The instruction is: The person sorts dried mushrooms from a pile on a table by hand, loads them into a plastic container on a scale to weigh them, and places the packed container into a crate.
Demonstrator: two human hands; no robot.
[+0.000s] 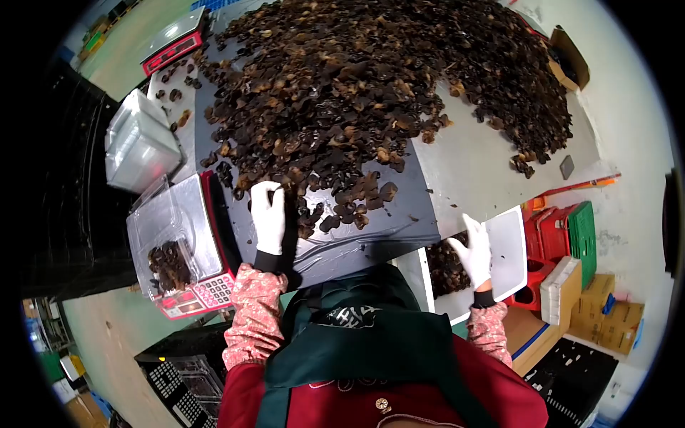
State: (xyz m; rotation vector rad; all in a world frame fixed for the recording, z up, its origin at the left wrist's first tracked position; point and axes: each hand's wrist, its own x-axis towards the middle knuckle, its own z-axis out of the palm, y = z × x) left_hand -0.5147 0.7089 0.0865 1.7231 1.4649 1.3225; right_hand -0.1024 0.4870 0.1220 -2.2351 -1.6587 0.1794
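Note:
My left hand point(268, 220), in a white glove, is at the near edge of a large pile of dark brown, frilly wood ear mushrooms point(321, 107). Its fingers are curled closed, and whatever may be in them is hidden. My right hand point(472, 255), gloved too, hovers over a white bin point(508, 250) with its thumb and fingers apart. Wood ear mushrooms point(446, 271) lie in the left part of that bin. On the left, a clear plastic clamshell box point(146, 235) holding a clump of mushrooms point(170, 265) rests on a red-edged scale point(203, 242).
Stacked clear containers point(143, 146) stand behind the scale, and a second scale point(173, 43) is at the far left. Red crates point(548, 235), a green crate point(582, 242) and cardboard boxes point(606, 317) are at right. A black crate point(182, 378) sits low on the left.

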